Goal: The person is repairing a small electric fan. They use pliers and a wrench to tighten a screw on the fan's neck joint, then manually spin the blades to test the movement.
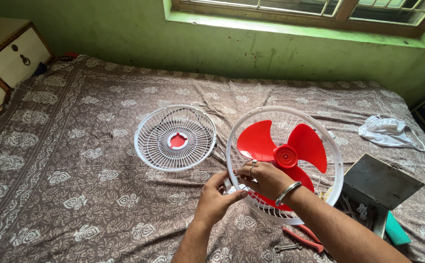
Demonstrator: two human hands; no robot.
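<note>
Fingers of left hand [217, 198] and right hand [265, 178] pinch the round white wire rear fan guard [334, 160] at its rim beside the red three-bladed plastic fan blade [285, 156], seemingly working a rim fastening, which calls for a steady grip.

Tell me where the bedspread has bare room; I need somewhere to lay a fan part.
Bare bedspread lies left of the white grille and behind both grilles toward the wall. It is crowded right of the fan: metal toolbox, pliers, white cloth.
</note>
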